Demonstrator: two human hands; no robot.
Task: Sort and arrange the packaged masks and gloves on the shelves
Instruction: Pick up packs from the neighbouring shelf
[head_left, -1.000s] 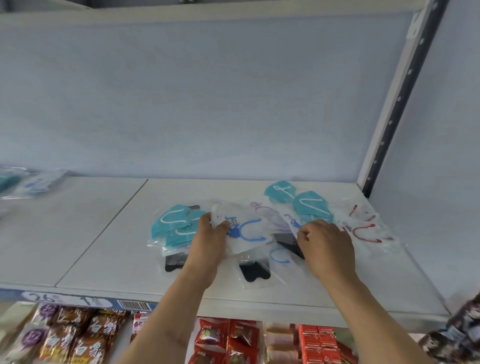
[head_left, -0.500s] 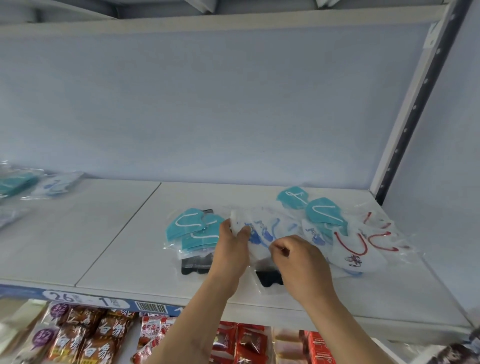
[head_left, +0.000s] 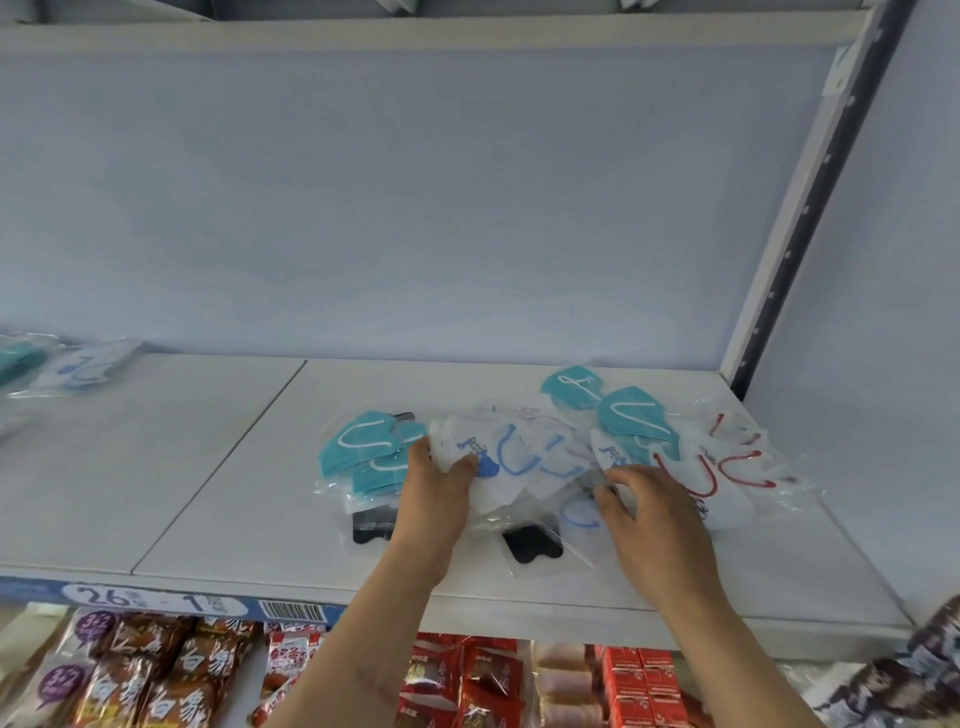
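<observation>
Packaged masks lie in a loose pile on the white shelf (head_left: 218, 467). My left hand (head_left: 434, 493) grips a clear packet of white masks with blue ear loops (head_left: 514, 457), thumb on top. Teal mask packets (head_left: 363, 447) lie left of that hand, and more teal masks (head_left: 631, 415) sit at the back right. My right hand (head_left: 654, 512) hovers with curled fingers over packets at the pile's middle; whether it holds one is unclear. White masks with red loops (head_left: 722, 467) lie to its right. Black mask packets (head_left: 531, 543) show at the front.
More mask packets (head_left: 67, 364) lie at the shelf's far left. A dark slotted upright (head_left: 800, 249) bounds the shelf on the right. A blue price strip (head_left: 171, 605) runs along the front edge, with snack packs (head_left: 145, 675) on the shelf below.
My right hand has moved right, away from my left hand, and its fingers have loosened. My left hand keeps its hold on the blue-loop packet.
</observation>
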